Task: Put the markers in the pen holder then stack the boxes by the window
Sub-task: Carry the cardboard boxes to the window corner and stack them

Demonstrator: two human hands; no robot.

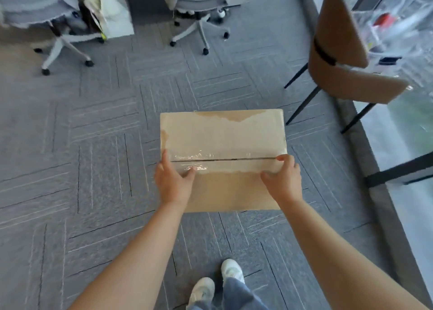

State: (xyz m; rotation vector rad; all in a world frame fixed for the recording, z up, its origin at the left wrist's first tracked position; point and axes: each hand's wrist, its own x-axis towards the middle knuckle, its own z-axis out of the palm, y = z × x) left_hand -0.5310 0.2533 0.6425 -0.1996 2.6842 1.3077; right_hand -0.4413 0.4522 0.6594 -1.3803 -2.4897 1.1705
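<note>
A brown cardboard box with clear tape over its top seam is held out in front of me, above the grey carpet. My left hand grips its near left side, thumb on the taped top. On the near right side my right hand grips it the same way. No markers or pen holder are in view.
A brown chair with black legs stands at the right beside the floor-to-ceiling window. Two grey office chairs on castors stand at the back. My feet in white shoes are on the carpet below the box.
</note>
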